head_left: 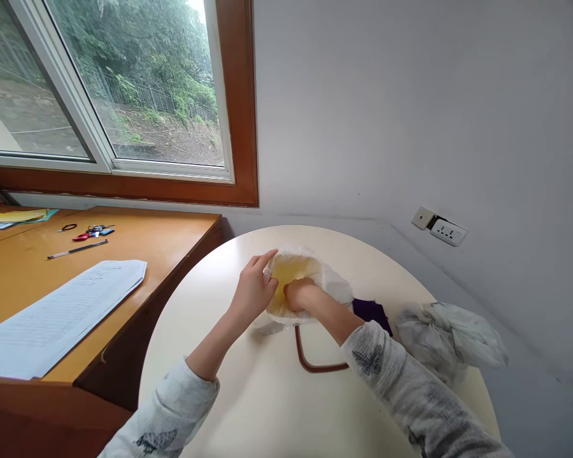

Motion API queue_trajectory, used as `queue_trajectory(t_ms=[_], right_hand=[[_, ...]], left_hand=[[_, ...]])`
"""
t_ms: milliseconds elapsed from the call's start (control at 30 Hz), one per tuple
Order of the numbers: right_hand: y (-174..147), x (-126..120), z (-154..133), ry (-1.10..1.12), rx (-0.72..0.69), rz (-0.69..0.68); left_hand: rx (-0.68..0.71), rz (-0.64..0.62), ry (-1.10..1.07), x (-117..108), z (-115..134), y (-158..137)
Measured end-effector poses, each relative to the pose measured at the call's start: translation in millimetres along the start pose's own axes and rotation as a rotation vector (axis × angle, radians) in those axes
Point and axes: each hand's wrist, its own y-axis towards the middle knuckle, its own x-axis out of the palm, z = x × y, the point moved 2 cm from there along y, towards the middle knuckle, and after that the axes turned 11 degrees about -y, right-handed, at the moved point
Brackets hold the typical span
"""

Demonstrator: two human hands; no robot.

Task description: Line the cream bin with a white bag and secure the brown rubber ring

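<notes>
On the round cream table stands a container with a yellow inside (pixel 281 266) and a crumpled white plastic lining (pixel 337 286) around its rim. My left hand (pixel 256 283) holds the rim at its left side, thumb towards the inside and fingers along the outer edge. My right hand (pixel 300 294) reaches down into the container with its fingers curled; whatever they hold, if anything, is hidden. From beneath the container's near side a brown loop handle (pixel 310 367) lies on the table. Dark purple cloth (pixel 370 313) shows beyond my right wrist.
A tied translucent plastic bag (pixel 451 337) sits at the right edge of the round table (pixel 248 407). On the wooden desk (pixel 172 232) to the left are papers (pixel 67 318), a pen (pixel 77 249) and keys (pixel 95 233). Wall sockets (pixel 447 232) are at right.
</notes>
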Motion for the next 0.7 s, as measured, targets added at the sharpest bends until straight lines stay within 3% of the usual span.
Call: queue_trajectory(t_ms=[133,367,700], right_hand=[[-4,-3,-1,-0.053,-0.021,-0.111],[-8,-13,-4,-0.036,0.009,0.045],[-6,-4,0,-0.03,0.016,0.084]], left_hand=[[0.008,-0.015,0.007,1,3,-1],[0.017,-0.041,-0.014,2,3,-1],[0.001,-0.07,-0.02,3,5,-4]])
